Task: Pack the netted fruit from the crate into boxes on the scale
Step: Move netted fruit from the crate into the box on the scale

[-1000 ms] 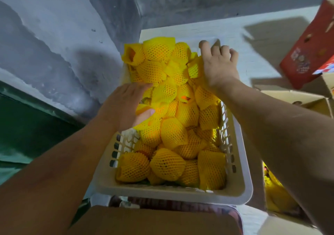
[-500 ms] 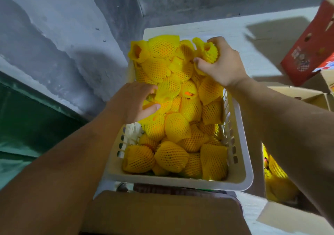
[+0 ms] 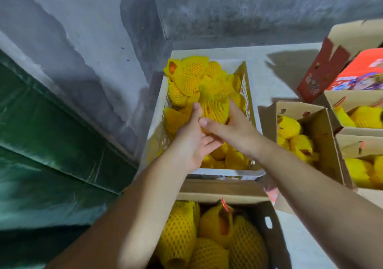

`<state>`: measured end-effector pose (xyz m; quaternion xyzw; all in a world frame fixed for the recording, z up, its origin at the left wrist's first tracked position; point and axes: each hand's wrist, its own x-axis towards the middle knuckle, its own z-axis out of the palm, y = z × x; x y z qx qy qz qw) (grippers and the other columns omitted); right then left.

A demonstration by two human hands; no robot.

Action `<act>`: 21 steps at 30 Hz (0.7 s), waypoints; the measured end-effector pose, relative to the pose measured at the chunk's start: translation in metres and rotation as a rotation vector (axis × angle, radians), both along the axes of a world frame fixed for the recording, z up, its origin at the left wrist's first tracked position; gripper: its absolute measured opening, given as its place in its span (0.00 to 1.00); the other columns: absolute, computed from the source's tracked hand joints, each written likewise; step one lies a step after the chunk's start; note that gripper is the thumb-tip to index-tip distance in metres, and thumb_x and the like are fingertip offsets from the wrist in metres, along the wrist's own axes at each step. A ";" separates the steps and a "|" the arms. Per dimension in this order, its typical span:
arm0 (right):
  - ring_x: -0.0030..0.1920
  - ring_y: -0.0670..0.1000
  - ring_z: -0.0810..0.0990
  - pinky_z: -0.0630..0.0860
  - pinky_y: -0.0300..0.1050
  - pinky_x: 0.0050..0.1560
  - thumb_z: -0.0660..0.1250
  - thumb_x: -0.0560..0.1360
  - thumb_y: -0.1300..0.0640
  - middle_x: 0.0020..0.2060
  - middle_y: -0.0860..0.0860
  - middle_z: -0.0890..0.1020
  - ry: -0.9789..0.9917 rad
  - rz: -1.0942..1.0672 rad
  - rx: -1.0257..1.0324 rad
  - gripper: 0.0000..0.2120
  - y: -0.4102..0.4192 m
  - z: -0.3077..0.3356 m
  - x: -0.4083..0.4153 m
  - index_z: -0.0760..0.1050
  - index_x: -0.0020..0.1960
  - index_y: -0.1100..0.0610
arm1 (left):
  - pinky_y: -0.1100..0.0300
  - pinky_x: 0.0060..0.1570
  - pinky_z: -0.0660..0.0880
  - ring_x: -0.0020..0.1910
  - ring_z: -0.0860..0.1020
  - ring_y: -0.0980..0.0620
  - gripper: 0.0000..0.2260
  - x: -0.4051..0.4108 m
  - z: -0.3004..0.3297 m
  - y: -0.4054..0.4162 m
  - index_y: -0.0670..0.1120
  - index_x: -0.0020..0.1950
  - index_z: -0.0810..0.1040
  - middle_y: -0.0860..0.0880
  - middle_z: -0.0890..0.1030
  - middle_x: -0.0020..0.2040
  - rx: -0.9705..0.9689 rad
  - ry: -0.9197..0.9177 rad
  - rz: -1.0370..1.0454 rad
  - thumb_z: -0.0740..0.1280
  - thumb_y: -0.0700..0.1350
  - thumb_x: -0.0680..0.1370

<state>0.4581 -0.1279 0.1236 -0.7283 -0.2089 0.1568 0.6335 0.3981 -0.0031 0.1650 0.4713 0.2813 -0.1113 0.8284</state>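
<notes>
A white slatted crate [image 3: 228,172] in the middle holds several fruits in yellow foam netting. Above its centre, both my hands close round one netted fruit [image 3: 215,109]. My left hand [image 3: 192,144] lies palm up beneath it with the thumb against the fruit's left side. My right hand [image 3: 236,130] wraps its right side, thumb across the front. Nearest me, an open cardboard box [image 3: 273,225] holds several netted fruits [image 3: 209,237]. The scale itself is hidden.
To the right stand more open cardboard boxes [image 3: 323,142] with netted fruit in them, and a red printed carton [image 3: 352,72] behind. A grey concrete wall runs along the back and left. A green tarpaulin [image 3: 51,144] lies at the left.
My right hand took a netted fruit from the crate's far end and drew it to the middle. My left hand left the pile and came under that fruit. The view tilted down, showing the near box.
</notes>
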 end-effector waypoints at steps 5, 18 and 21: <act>0.66 0.44 0.79 0.75 0.46 0.69 0.80 0.72 0.56 0.63 0.44 0.82 -0.022 0.108 0.016 0.32 -0.002 -0.004 -0.021 0.72 0.72 0.52 | 0.54 0.49 0.85 0.56 0.87 0.46 0.22 -0.030 0.000 0.016 0.51 0.76 0.73 0.43 0.84 0.64 0.077 0.003 0.115 0.62 0.59 0.84; 0.58 0.43 0.84 0.79 0.32 0.53 0.78 0.74 0.56 0.55 0.43 0.87 0.144 0.177 0.217 0.19 0.005 -0.004 -0.025 0.80 0.62 0.44 | 0.49 0.58 0.82 0.56 0.86 0.47 0.19 -0.041 -0.033 0.034 0.52 0.75 0.70 0.44 0.84 0.61 0.584 -0.162 0.273 0.67 0.49 0.85; 0.61 0.53 0.83 0.81 0.46 0.58 0.75 0.77 0.55 0.56 0.52 0.86 0.115 0.272 0.154 0.09 0.005 -0.012 -0.017 0.83 0.57 0.48 | 0.46 0.69 0.75 0.68 0.80 0.50 0.34 -0.036 -0.026 0.026 0.64 0.80 0.64 0.51 0.76 0.74 0.302 -0.171 0.143 0.69 0.68 0.76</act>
